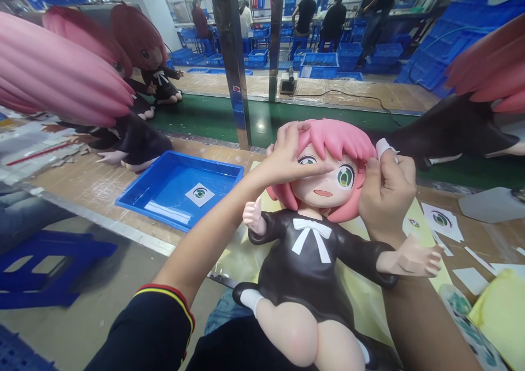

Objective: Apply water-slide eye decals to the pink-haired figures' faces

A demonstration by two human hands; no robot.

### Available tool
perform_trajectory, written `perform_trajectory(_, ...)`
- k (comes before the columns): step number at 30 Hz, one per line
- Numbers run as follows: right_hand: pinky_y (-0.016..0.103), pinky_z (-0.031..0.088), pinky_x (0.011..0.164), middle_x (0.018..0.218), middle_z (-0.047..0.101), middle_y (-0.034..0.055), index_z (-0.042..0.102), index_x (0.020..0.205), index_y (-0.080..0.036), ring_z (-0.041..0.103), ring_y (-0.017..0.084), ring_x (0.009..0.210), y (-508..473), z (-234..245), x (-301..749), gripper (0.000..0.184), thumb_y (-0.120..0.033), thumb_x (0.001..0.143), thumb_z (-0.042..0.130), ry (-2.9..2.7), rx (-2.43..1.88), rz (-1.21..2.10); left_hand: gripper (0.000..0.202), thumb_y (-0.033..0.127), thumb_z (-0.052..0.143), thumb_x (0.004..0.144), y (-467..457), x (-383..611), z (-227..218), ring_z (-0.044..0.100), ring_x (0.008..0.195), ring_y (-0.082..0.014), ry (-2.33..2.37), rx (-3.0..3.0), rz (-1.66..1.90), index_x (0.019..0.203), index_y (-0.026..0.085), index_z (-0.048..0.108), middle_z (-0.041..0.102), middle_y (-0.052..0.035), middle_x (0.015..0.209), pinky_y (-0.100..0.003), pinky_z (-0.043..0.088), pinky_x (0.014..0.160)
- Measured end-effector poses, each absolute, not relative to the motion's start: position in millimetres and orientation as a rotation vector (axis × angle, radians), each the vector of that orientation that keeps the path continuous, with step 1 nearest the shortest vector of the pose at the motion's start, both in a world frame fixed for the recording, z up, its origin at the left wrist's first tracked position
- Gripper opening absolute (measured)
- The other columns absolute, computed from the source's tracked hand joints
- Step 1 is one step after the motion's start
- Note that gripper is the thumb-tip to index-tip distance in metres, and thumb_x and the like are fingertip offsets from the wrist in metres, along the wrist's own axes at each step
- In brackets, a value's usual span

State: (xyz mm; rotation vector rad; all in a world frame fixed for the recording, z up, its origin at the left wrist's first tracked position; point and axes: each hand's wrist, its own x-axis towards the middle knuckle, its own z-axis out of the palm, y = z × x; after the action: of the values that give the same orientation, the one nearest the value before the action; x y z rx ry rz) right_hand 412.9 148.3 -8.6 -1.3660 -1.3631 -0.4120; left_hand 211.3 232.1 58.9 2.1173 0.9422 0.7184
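Note:
A large pink-haired figure [305, 272] in a black dress with a white bow lies tilted back in front of me, facing up. My left hand [289, 155] grips its head from the left, fingers over the pink hair and thumb across the face below one eye, partly covering that eye. The other green eye [345, 176] shows fully. At the right side of the head, my right hand [388, 188] is closed in a pinch on a small white piece [385, 148], paper or cloth. Its wrist passes behind the figure's outstretched arm.
A blue tray [141, 188] holds a water-like layer and an eye decal [200, 194]. Another eye decal [441, 218] and paper scraps lie right, near a yellow cloth [502, 313]. More figures [158, 68] stand left and right along the green belt [262, 122]. A metal post [232, 59] rises ahead.

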Motion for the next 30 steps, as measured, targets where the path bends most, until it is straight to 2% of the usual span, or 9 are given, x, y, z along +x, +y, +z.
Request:
perform_trajectory(4,0.045,0.051,0.075,0.089,0.045,0.0074,0.072,0.113,-0.02,0.059,0.026,0.083,148,-9,412,0.03,-0.035,0.106,0.047,-1.357,-1.363,-0.419,0.11,0.064,0.085,0.063,229,213,65,0.034,0.149,-0.0369,1.03,2.128,0.656,0.151,0.028,0.029,0.02,-0.0135,0.163,-0.059,0.02,0.129)
perform_trajectory(9,0.044,0.051,0.075,0.089,0.046,0.0074,0.072,0.116,-0.02,0.059,0.025,0.083,150,-11,413,0.029,-0.033,0.105,0.048,-1.357,-1.349,-0.433,0.117,0.063,0.087,0.059,227,214,66,0.033,0.15,-0.0378,1.044,2.154,0.649,0.153,0.029,0.027,0.021,-0.0133,0.162,-0.059,0.02,0.128)
perform_trajectory(12,0.042,0.051,0.073,0.089,0.046,0.0067,0.072,0.116,-0.02,0.057,0.023,0.081,151,-11,413,0.027,-0.03,0.104,0.05,-1.355,-1.321,-0.465,0.114,0.06,0.088,0.059,228,214,62,0.031,0.152,-0.0357,1.009,2.157,0.68,0.152,0.029,0.029,0.02,-0.0127,0.162,-0.056,0.023,0.128)
perform_trajectory(15,0.038,0.049,0.069,0.09,0.047,0.0064,0.072,0.115,-0.02,0.055,0.022,0.081,149,-10,413,0.024,-0.024,0.102,0.052,-1.365,-1.241,-0.543,0.115,0.06,0.087,0.06,231,214,58,0.028,0.154,-0.0335,0.953,2.138,0.713,0.152,0.025,0.028,0.018,-0.0144,0.161,-0.05,0.024,0.13)
perform_trajectory(19,0.034,0.043,0.061,0.091,0.051,0.0058,0.07,0.11,-0.023,0.051,0.019,0.074,141,-10,422,0.021,-0.017,0.094,0.058,-1.538,-1.023,-0.669,0.118,0.061,0.088,0.059,232,214,55,0.023,0.156,-0.034,0.928,2.138,0.726,0.153,0.024,0.027,0.018,-0.0149,0.161,-0.049,0.021,0.131)
perform_trajectory(23,0.031,0.04,0.053,0.084,0.061,0.0022,0.067,0.1,-0.025,0.055,0.016,0.064,136,-7,434,0.01,-0.028,0.091,0.064,-1.964,-0.765,-0.659,0.118,0.058,0.09,0.061,231,215,56,0.019,0.157,-0.0351,0.943,2.13,0.717,0.154,0.025,0.025,0.013,-0.0149,0.164,-0.051,0.023,0.132)
perform_trajectory(25,0.031,0.043,0.053,0.082,0.065,0.0012,0.066,0.099,-0.025,0.058,0.016,0.064,137,-4,435,0.011,-0.033,0.093,0.064,-2.085,-0.686,-0.665,0.119,0.055,0.092,0.06,230,215,57,0.019,0.157,-0.0354,0.946,2.123,0.723,0.154,0.025,0.026,0.013,-0.0152,0.164,-0.053,0.022,0.132)
perform_trajectory(30,0.036,0.045,0.062,0.084,0.068,0.004,0.066,0.098,-0.02,0.059,0.02,0.072,140,2,424,0.011,-0.03,0.096,0.063,-2.122,-0.66,-0.804,0.12,0.047,0.095,0.061,228,216,59,0.02,0.157,-0.0347,0.942,2.099,0.719,0.156,0.02,0.026,0.015,-0.0185,0.162,-0.054,0.023,0.131)
